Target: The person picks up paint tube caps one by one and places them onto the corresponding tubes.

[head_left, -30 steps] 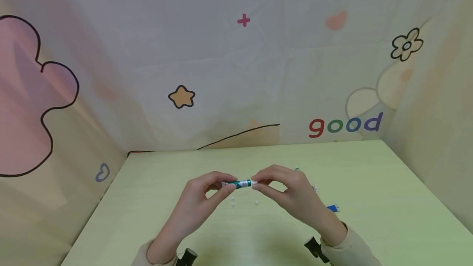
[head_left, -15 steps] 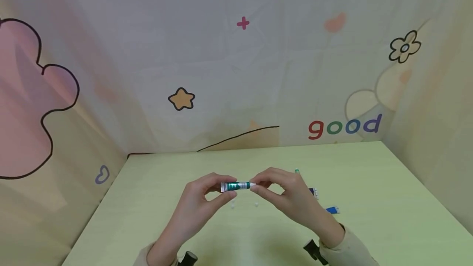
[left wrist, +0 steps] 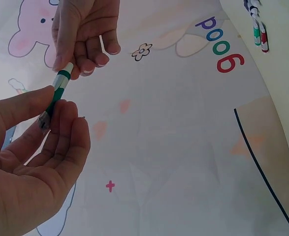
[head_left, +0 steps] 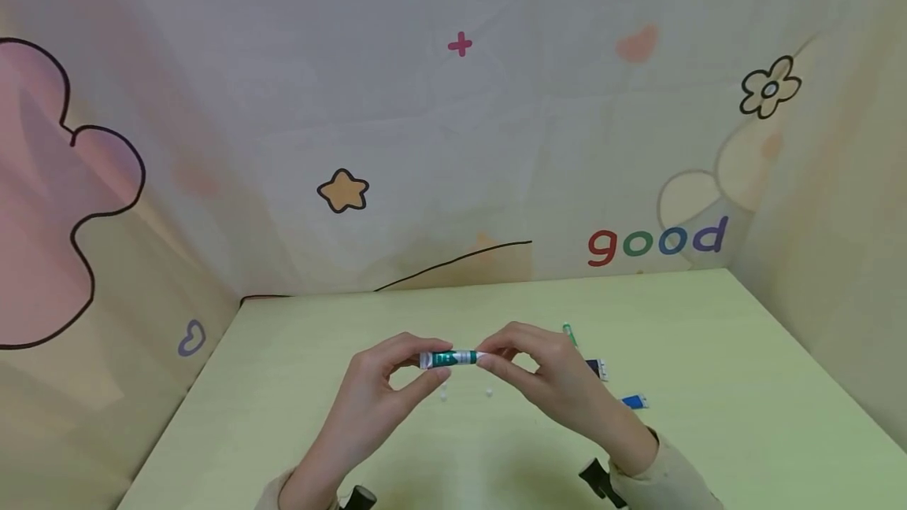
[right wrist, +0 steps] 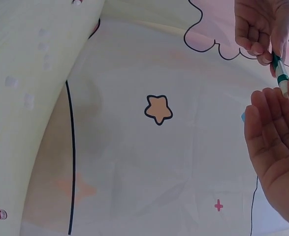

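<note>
A small green-and-silver paint tube point(head_left: 453, 357) is held level above the table between both hands. My left hand point(head_left: 386, 380) pinches its flat crimped end between thumb and fingers, which the left wrist view shows most clearly. At the tube's other end, my right hand point(head_left: 549, 364) pinches the white cap point(right wrist: 284, 91) with thumb and fingertips. In the left wrist view the tube point(left wrist: 60, 88) slants between the two hands, and part of its crimped end is covered by fingers. Whether the cap is loose cannot be told.
Right of my right hand lie a blue tube point(head_left: 634, 401), a dark tube point(head_left: 598, 369) and a green tube point(head_left: 570, 334), partly hidden by the hand and forearm. Small white pieces point(head_left: 489, 393) lie on the table below the hands. A patterned cloth point(head_left: 418, 116) surrounds the table.
My left thumb has dropped lower on the tube, so more of its green label shows. My right hand keeps its grip at the cap. The head view has shifted slightly.
</note>
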Demonstrator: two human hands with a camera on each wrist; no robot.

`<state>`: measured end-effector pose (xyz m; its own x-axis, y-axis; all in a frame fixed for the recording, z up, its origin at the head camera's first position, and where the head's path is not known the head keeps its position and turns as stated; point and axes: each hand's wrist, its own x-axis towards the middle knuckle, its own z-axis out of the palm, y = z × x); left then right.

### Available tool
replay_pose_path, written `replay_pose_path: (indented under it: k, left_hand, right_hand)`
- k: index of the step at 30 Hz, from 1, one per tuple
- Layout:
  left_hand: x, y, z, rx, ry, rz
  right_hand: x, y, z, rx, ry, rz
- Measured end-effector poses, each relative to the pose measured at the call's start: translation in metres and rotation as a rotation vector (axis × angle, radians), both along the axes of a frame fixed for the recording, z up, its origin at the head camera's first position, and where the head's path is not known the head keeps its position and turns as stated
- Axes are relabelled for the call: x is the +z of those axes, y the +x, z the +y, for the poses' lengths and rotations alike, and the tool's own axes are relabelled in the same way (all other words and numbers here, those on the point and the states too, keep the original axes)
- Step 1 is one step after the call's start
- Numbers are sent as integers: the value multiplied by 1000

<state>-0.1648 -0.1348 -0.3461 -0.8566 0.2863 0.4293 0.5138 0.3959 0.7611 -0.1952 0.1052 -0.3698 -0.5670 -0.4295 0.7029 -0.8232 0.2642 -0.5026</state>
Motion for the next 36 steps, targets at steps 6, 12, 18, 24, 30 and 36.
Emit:
replay_pose_path:
  k: [6,12,18,24,30,36]
  left_hand:
    - [1,1,0,-25,16,26]
    - [3,2,0,-34,20,29]
    - [2,-1,0,-2,21,34]
    - [2,-3,-1,-46,65,-26]
    - [-1,-2,-1,-64,83,-35]
    - [-5,-1,0,-58,77,36]
  right_hand:
    - [0,-1,0,4,18,-28]
    - [0,-2,0,24,5,-33]
    - [1,-1,-1,17,-45,27]
    - [0,-2,-2,29,-74,122]
    - [-1,-4,-2,60,-66,160]
    - [0,-2,0,67,-41,116]
